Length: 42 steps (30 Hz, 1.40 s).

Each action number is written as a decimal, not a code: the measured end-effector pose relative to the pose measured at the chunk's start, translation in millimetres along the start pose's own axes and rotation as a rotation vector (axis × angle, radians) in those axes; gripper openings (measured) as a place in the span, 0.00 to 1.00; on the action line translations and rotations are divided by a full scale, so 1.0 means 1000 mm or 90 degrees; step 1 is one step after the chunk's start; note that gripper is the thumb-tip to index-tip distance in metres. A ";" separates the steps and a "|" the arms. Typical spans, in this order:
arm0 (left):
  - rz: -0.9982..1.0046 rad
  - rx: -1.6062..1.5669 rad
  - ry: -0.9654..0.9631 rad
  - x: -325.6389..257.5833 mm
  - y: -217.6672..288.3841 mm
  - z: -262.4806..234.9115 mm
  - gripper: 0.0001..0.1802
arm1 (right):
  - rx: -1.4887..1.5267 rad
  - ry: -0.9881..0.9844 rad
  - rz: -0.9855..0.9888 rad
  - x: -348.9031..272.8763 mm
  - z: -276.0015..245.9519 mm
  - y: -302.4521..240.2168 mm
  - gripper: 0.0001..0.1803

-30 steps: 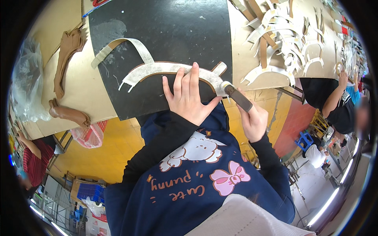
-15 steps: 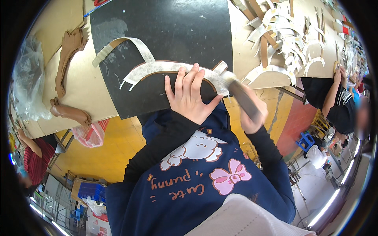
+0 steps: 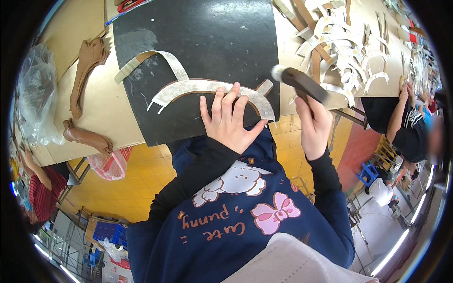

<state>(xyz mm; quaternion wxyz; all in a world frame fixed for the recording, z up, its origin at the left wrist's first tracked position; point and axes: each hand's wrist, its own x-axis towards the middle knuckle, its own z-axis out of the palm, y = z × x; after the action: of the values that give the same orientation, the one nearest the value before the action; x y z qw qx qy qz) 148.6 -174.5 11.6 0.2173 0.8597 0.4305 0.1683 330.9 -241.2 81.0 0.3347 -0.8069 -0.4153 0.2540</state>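
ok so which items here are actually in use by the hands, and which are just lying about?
In use:
- left hand pressing flat on the curved strip
- right hand gripping the hammer, raised off the strip
- black mat under the strip

Lying about:
- second strip on the mat
- pile of cut pieces
- brown pieces
- plastic bag
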 end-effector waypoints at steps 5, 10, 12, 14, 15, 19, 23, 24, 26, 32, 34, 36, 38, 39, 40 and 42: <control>0.000 0.010 -0.003 -0.001 0.000 0.000 0.39 | -0.166 -0.053 -0.121 0.002 0.014 0.010 0.20; 0.019 0.005 -0.005 -0.001 -0.006 -0.007 0.31 | 0.053 -0.091 0.075 0.006 0.006 0.015 0.18; 0.033 0.009 -0.004 0.002 -0.010 -0.008 0.26 | 0.197 -0.067 0.135 0.002 0.003 0.015 0.20; 0.041 0.015 -0.012 0.003 -0.014 -0.013 0.20 | 0.146 0.005 0.043 -0.007 0.003 0.013 0.23; 0.023 -0.007 -0.019 0.003 -0.015 -0.015 0.16 | 0.084 0.052 -0.019 -0.009 0.004 0.013 0.21; 0.054 -0.039 0.004 0.010 -0.024 -0.027 0.15 | -0.087 -0.039 -0.169 -0.007 0.007 0.007 0.31; 0.164 -0.171 0.030 0.026 -0.046 -0.035 0.15 | -0.171 0.001 -0.200 -0.007 0.006 -0.008 0.33; 0.185 -0.182 0.014 0.030 -0.053 -0.037 0.16 | -0.148 -0.026 -0.208 -0.007 0.006 -0.012 0.33; 0.220 -0.216 -0.019 0.035 -0.064 -0.041 0.18 | -0.090 0.000 -0.290 -0.004 0.014 -0.015 0.33; 0.271 -0.171 -0.028 0.042 -0.080 -0.047 0.18 | -0.059 -0.070 -0.177 0.000 0.025 -0.014 0.32; 0.268 -0.184 -0.033 0.044 -0.083 -0.047 0.18 | -0.056 -0.068 -0.215 0.001 0.027 -0.016 0.32; 0.271 -0.200 -0.046 0.046 -0.087 -0.048 0.18 | -0.149 -0.107 -0.245 0.004 0.030 -0.019 0.32; 0.274 -0.220 -0.037 0.048 -0.088 -0.048 0.17 | -0.179 -0.133 -0.175 0.008 0.031 -0.023 0.32; 0.275 -0.228 -0.035 0.048 -0.089 -0.048 0.17 | -0.170 -0.142 -0.151 0.009 0.031 -0.024 0.32; 0.283 -0.212 -0.039 0.048 -0.089 -0.049 0.17 | -0.162 -0.129 -0.125 0.009 0.029 -0.025 0.33; 0.306 -0.178 -0.056 0.050 -0.092 -0.051 0.16 | -0.086 -0.042 -0.232 0.009 0.032 -0.025 0.32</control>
<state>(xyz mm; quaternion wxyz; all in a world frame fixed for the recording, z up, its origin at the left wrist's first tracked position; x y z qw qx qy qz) 91.5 -73.5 12.2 0.3063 0.9051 0.1773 0.2358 301.1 -212.3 77.4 0.3067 -0.7302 -0.5811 0.1872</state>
